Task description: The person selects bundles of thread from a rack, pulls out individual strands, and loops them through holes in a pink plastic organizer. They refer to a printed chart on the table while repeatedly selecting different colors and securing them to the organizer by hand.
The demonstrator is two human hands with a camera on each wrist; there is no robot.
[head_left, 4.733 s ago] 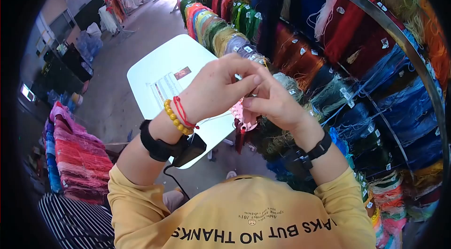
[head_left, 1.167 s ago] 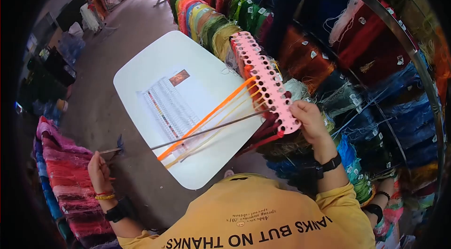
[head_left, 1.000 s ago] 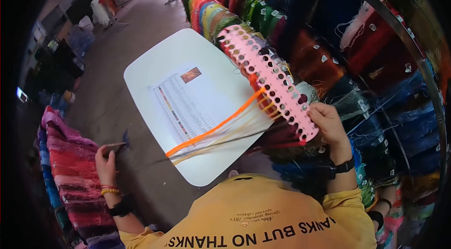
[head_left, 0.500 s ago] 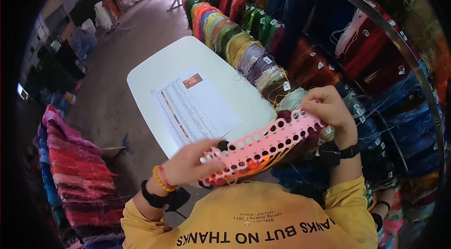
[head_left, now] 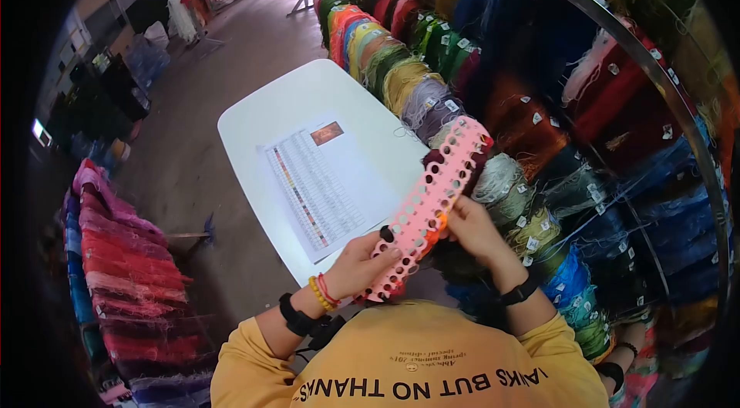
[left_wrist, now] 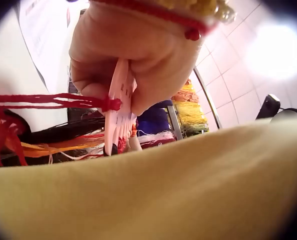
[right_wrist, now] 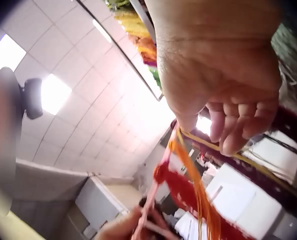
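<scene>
A pink board with rows of holes [head_left: 432, 200] slants up to the right in the head view, strands tied along its edge. My left hand [head_left: 356, 265] pinches its lower end; in the left wrist view, thumb and fingers of that hand [left_wrist: 133, 47] lie on both faces of the board [left_wrist: 119, 90], beside knotted red thread [left_wrist: 63, 101]. My right hand [head_left: 478, 235] is at the board's right edge, by orange thread [head_left: 438, 229]. In the right wrist view this hand [right_wrist: 221, 70] has loosely bent fingers apart from the thumb, whose tip is near the board and orange strands [right_wrist: 201, 200].
A white table [head_left: 266, 111] bears a printed chart [head_left: 312, 192] with a small picture. Racks of coloured yarn skeins [head_left: 408, 84] line the right side; pink and red skeins [head_left: 127, 254] hang at the left. Another person's arm [head_left: 628, 339] shows at the lower right.
The board has swung from nearly level to a steep slant, its far end raised. My right hand has left that end and moved down and left to the middle. My left hand still holds the near end.
</scene>
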